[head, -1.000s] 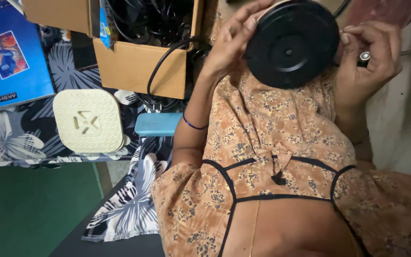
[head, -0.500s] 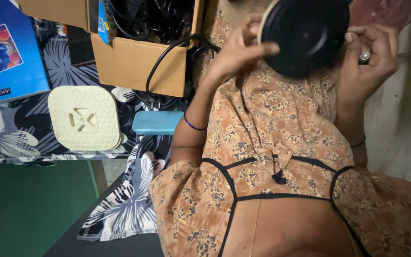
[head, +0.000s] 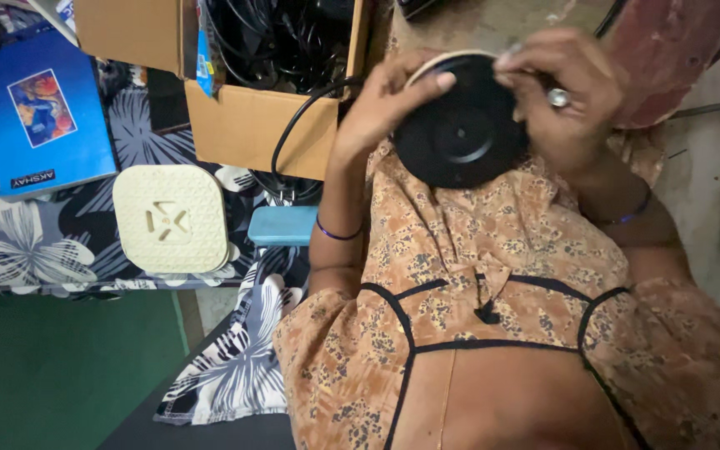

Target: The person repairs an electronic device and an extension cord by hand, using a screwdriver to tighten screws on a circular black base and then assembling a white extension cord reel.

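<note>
Both hands hold black round disc [head: 462, 125] up high, at 12 o'clock; left hand [head: 389, 104] steadies edge, right hand [head: 564, 92] pinches rim; cardboard box [head: 247, 100] at 10 o'clock

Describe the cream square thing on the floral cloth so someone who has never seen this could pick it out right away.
Start at the open cardboard box full of black cables. Just below and left of it, on the black-and-white floral cloth, lies the cream rounded-square plate with a small cutout at its centre. It sits between a blue book and a small light-blue box, the only pale, ribbed piece there.
</note>
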